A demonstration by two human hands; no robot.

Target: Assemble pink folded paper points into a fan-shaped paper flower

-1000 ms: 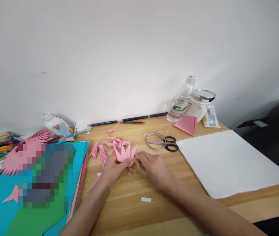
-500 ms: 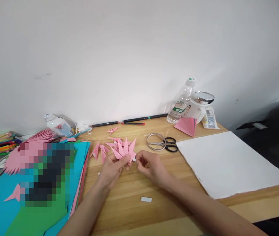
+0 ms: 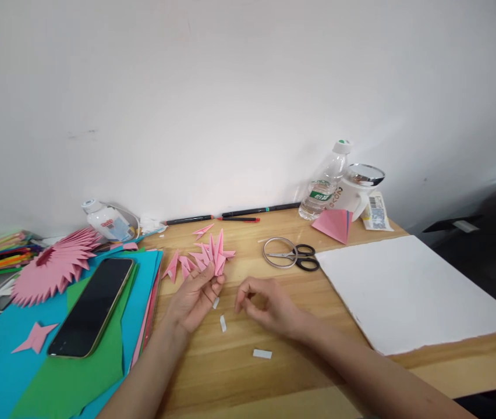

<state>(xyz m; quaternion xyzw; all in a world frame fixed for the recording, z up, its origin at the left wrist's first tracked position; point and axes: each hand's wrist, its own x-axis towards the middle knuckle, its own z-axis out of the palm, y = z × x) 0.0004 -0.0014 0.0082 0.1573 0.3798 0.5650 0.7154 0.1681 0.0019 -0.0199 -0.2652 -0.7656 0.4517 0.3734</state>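
My left hand point(image 3: 193, 297) pinches a fan of joined pink folded paper spikes point(image 3: 215, 254) and holds it upright above the wooden table point(image 3: 239, 372). My right hand point(image 3: 265, 302) hovers just to the right of it with fingers loosely curled and nothing in them. Small white paper strips point(image 3: 222, 323) lie on the table below and between the hands. More loose pink folded spikes point(image 3: 180, 266) lie just behind the left hand.
A black phone point(image 3: 93, 305) lies on stacked blue and green paper sheets point(image 3: 56, 378) at left, beside a round pink spiked paper flower point(image 3: 49, 267). Scissors point(image 3: 291, 256), markers point(image 3: 257, 209), a water bottle point(image 3: 324, 183), a mug point(image 3: 357, 189) and a white board point(image 3: 405, 288) fill the right side.
My right hand let go of the pink piece and drew back right. My left hand turned the fan upright. Two small white strips now lie between the hands.
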